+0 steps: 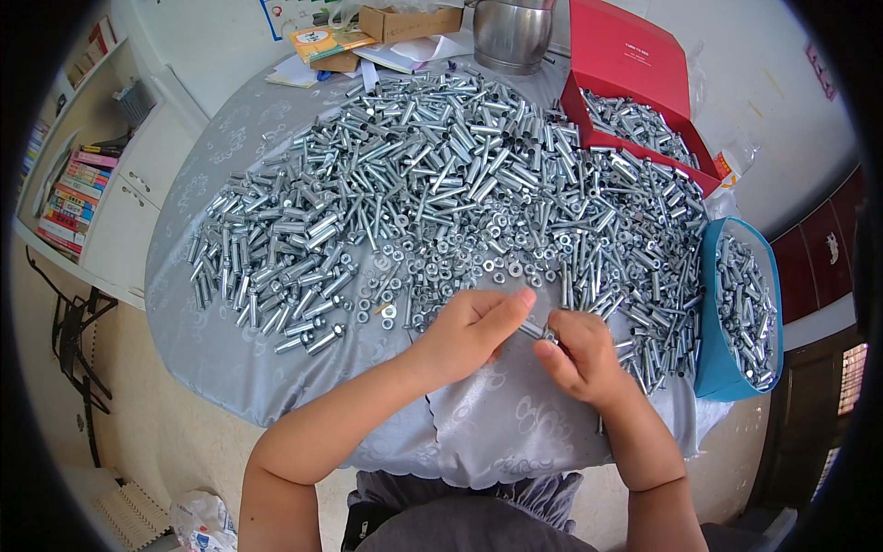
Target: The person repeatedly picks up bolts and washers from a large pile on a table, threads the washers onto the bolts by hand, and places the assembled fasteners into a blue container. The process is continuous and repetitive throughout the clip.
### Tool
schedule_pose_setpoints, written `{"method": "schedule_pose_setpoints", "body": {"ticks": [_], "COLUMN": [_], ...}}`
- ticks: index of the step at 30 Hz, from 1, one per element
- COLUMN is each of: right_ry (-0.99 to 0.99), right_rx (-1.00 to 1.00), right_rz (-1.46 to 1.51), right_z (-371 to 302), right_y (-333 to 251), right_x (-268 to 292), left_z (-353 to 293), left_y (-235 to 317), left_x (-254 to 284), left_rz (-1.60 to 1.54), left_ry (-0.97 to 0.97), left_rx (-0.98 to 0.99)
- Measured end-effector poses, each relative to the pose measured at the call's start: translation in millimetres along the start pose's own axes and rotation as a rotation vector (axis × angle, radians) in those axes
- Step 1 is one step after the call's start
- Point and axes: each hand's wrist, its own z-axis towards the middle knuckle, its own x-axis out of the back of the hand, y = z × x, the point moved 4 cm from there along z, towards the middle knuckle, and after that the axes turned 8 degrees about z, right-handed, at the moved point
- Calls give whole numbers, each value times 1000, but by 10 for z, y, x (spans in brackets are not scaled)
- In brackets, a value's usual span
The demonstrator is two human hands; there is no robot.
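Note:
Between my two hands, above the near part of the table, is a metal expansion bolt (532,328). My left hand (467,333) is closed around its left end, and the fingers cover that end. At the other end, my right hand (583,355) pinches it near what looks like a nut or washer. Just beyond my hands lie many loose nuts and washers (497,247). Metal sleeves (469,138) are heaped farther back. To the left rests a group of bolts with sleeves on them (294,285); long thin bolts (635,267) spread to the right.
A blue fabric bin (708,322) full of bolts stands at the table's right edge. Behind it is an open red box (635,147) with more metal parts. A steel pot (512,37), a cardboard box (409,22) and papers sit at the back of the cloth-covered table (221,368).

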Motion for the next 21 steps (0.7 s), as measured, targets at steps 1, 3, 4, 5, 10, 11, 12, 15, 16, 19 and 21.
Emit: {"method": "schedule_pose_setpoints", "body": {"ticks": [1, 3, 4, 5, 10, 11, 12, 15, 16, 19, 21], "right_ry": [12, 26, 26, 27, 40, 31, 34, 33, 27, 56, 114], "right_rx": [-8, -34, -52, -70, -247, -289, -304, -324, -316, -267, -257], "right_rz": [30, 84, 109, 134, 408, 469, 480, 488, 475, 428, 455], "right_z": [-5, -11, -11, -11, -82, -97, -102, -103, -101, -73, -67], "right_y": [-4, -12, -23, -31, 68, 94, 96, 91, 86, 45, 50], "right_x": [-10, -22, -21, -25, -90, -106, -111, -120, -119, -110, -107], "left_z": [-1, -9, -11, -15, -31, -37, -44, -52, -54, -59, -36], "left_y": [5, 1, 0, 8, 40, 54, 71, 106, 117, 101, 73], "left_x": [-1, -3, -1, 5, 24, 25, 26, 34, 37, 32, 46], "left_rz": [13, 11, 11, 26, 88, 105, 121, 161, 172, 88, 25], "left_ry": [5, 2, 1, 7, 39, 48, 57, 83, 92, 100, 101], "left_rx": [-15, -28, -34, -52, -126, -140, -155, -214, -236, -194, -143]}}
